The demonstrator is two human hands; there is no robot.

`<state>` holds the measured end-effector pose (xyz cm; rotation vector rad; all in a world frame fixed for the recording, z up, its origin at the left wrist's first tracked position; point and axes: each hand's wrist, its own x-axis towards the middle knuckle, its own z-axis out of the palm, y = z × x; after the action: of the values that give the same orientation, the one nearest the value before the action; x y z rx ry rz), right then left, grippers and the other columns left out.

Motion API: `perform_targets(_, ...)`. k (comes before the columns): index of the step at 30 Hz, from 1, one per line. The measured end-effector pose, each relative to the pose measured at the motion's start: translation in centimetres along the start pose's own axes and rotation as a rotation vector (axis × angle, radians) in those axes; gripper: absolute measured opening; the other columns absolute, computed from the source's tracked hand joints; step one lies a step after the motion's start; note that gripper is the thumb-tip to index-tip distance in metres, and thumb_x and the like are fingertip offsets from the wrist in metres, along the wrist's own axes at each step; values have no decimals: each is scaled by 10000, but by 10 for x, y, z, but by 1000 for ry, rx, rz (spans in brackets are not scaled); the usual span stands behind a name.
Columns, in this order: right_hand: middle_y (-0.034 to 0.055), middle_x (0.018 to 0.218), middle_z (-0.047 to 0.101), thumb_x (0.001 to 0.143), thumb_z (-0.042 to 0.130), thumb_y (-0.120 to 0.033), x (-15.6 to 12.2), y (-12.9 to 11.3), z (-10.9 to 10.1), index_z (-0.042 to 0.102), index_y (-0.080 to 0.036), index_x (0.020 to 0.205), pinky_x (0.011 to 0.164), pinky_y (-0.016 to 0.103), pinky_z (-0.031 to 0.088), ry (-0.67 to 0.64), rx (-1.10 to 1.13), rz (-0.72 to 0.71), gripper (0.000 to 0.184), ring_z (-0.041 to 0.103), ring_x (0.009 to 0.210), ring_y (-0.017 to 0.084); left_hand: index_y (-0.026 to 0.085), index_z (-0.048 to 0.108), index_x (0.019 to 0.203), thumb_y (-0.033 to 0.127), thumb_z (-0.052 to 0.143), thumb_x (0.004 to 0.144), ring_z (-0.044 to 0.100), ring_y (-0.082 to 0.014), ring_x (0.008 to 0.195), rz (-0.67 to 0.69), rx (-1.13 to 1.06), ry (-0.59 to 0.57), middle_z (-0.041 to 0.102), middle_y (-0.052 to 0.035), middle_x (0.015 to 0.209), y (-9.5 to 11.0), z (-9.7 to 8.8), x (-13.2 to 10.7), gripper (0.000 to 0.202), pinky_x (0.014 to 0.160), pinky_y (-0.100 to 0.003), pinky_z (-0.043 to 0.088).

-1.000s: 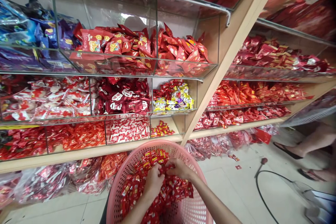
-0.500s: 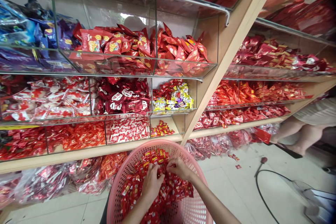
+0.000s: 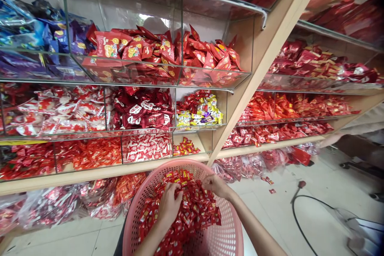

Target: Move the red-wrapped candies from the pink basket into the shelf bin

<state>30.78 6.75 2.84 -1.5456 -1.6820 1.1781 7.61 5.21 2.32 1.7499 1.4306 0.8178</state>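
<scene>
A pink perforated plastic basket [image 3: 228,230] sits just below me, heaped with small red wrapped candies [image 3: 192,212]. My left hand [image 3: 168,204] lies on the heap, its fingers curled down into the candies. My right hand [image 3: 216,186] rests at the far right side of the heap, fingers curled around some wrappers. What exactly either hand grips is buried among the candies. Right above the basket, the bottom shelf compartment [image 3: 185,147] holds a small pile of similar red candies.
Glass-fronted shelves [image 3: 150,84] full of red, white and blue candy packets rise ahead, with a wooden upright [image 3: 255,76]. Bagged sweets [image 3: 60,204] lie on the floor under the shelf. A black cable [image 3: 303,224] crosses the tiled floor on the right.
My two hands have moved apart across the heap, the right one sliding toward the basket's far right. A person standing at the right has largely left the view.
</scene>
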Motion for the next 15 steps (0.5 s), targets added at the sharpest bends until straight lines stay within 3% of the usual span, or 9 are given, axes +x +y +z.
perform_targets(5, -12, 487, 537, 610, 561, -199, -1, 2, -1, 586, -190, 451, 523, 266, 353, -60, -85, -5, 161, 459, 509, 132, 202, 610, 923, 341, 470, 812, 593, -225, 898, 23, -34, 56, 610, -75, 951, -7, -19, 1, 226, 836, -366, 457)
perform_targets(11, -32, 448, 483, 564, 493, -74, 5, 11, 2, 512, -174, 416, 511, 240, 346, -73, -223, -7, 179, 450, 490, 115, 186, 599, 986, 404, 461, 811, 604, -235, 942, -40, -36, 136, 636, -90, 1004, -34, -53, -3, 312, 825, -363, 476)
perform_targets(15, 33, 696, 622, 591, 521, -62, 5, 12, -1, 623, -156, 615, 644, 273, 419, 25, -332, -23, 141, 554, 692, 170, 198, 606, 965, 444, 465, 800, 619, -229, 902, -41, -10, 237, 640, -80, 997, -52, -73, -10, 328, 781, -358, 505)
